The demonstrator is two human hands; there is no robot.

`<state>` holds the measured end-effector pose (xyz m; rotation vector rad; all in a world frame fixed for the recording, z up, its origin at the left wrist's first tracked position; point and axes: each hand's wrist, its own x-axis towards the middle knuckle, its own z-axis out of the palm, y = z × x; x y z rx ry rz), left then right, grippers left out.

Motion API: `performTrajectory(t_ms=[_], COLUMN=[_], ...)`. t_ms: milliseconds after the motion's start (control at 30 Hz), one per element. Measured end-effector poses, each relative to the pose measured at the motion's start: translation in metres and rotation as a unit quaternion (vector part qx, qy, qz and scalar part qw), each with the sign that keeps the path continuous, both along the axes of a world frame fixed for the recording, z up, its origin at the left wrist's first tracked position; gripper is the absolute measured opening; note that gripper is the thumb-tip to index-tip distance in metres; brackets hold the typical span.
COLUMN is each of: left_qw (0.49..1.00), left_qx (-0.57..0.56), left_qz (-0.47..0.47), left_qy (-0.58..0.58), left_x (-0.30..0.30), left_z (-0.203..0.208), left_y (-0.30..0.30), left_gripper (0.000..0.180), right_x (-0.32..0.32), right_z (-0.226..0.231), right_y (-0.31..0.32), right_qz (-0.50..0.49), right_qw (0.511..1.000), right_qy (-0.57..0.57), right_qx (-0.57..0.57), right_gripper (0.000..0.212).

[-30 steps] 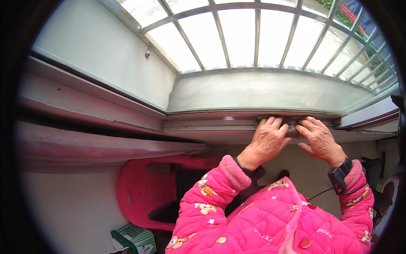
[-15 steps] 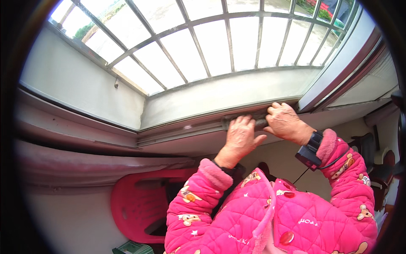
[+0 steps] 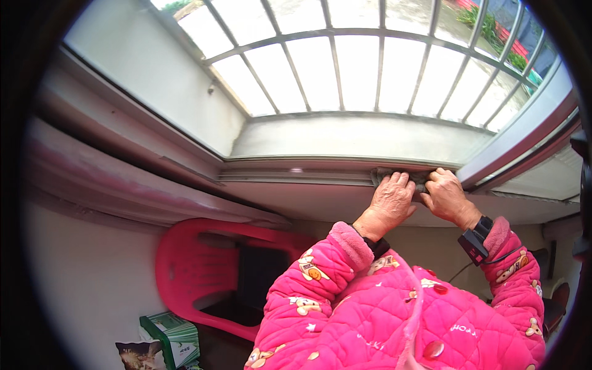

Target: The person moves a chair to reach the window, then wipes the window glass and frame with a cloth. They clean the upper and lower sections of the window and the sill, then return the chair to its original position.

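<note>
A dark grey cloth (image 3: 383, 174) lies bunched in the window track (image 3: 320, 176), close to the right end of the frame. My left hand (image 3: 390, 203) presses on it from above, fingers bent over its near side. Beside it, my right hand (image 3: 448, 196) grips the cloth's right part with curled fingers. Both hands are close together, with a short stretch of cloth showing between them. Parts of the cloth are hidden under my fingers. Dark bands circle both wrists, and a small black device (image 3: 473, 245) sits on the right one.
Metal bars (image 3: 338, 74) stand beyond the window opening. A white window frame (image 3: 518, 139) rises at the right. To the left hangs a bundled pinkish curtain (image 3: 148, 176). Below is a red plastic chair (image 3: 169, 265), with a green-and-white box (image 3: 176, 338) near it.
My view has shifted, so the window and chair appear moved. Both hands still hold the cloth at the track's right end; the left hand now sits nearer the right one.
</note>
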<state>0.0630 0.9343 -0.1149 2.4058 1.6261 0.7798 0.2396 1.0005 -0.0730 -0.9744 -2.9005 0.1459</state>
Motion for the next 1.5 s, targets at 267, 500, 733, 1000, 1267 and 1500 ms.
performTrajectory(t_ms=[267, 500, 733, 1000, 1267, 1500], left_qw=[0.996, 0.974, 0.945, 0.965, 0.944, 0.934], left_qx=[-0.018, -0.034, 0.038, -0.025, -0.003, -0.020], left_qz=[0.065, 0.146, 0.265, 0.252, 0.330, 0.351], left_qy=[0.053, 0.169, 0.190, -0.061, 0.011, -0.065], left_x=[-0.127, -0.249, -0.312, -0.261, -0.278, -0.275], left_z=[-0.009, 0.026, 0.043, 0.001, 0.014, -0.002], left_y=[-0.041, -0.087, -0.122, -0.163, -0.178, -0.174], left_gripper=[0.037, 0.031, 0.022, 0.020, 0.016, 0.014], right_x=[-0.121, -0.258, -0.342, -0.311, -0.388, -0.388], right_z=[-0.026, -0.028, -0.012, -0.012, 0.015, 0.024], right_y=[-0.038, -0.076, -0.087, -0.067, -0.069, -0.054], right_qz=[0.051, 0.126, 0.196, 0.171, 0.291, 0.076], right_qw=[0.996, 0.989, 0.973, 0.981, 0.957, 0.811], right_qy=[0.076, 0.078, 0.121, -0.044, -0.004, -0.056], right_qx=[0.004, 0.011, -0.023, -0.075, -0.019, -0.577], right_gripper=[0.025, 0.031, 0.019, 0.032, 0.024, 0.069])
